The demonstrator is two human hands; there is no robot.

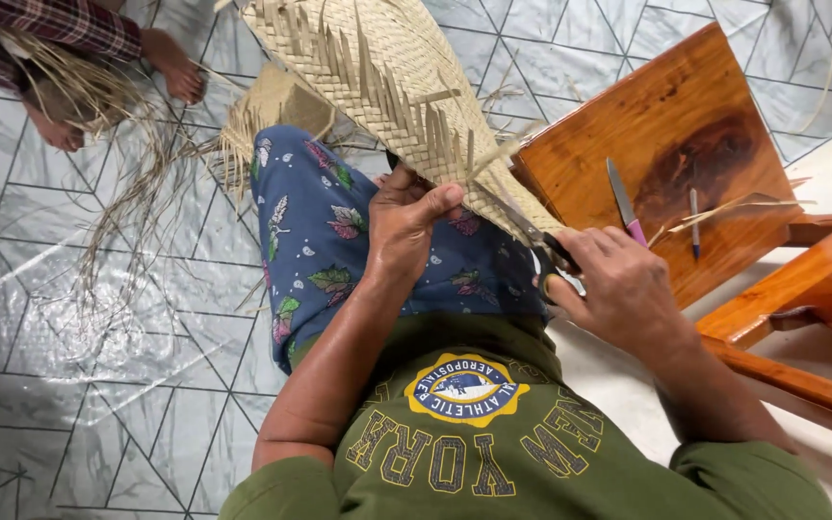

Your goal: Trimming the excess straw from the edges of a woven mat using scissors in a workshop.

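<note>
A large woven mat of pale palm strips lies over my lap, its loose strip ends sticking out along the near edge. My left hand pinches that near edge, thumb on top. My right hand grips black-handled scissors whose blades point up-left along the mat's fringe. My legs are covered by blue flowered cloth.
A reddish wooden stool top stands at the right with a pink-handled knife and a blue pen on it. More wooden furniture is at right. Another person's feet and loose strips lie upper left on the tiled floor.
</note>
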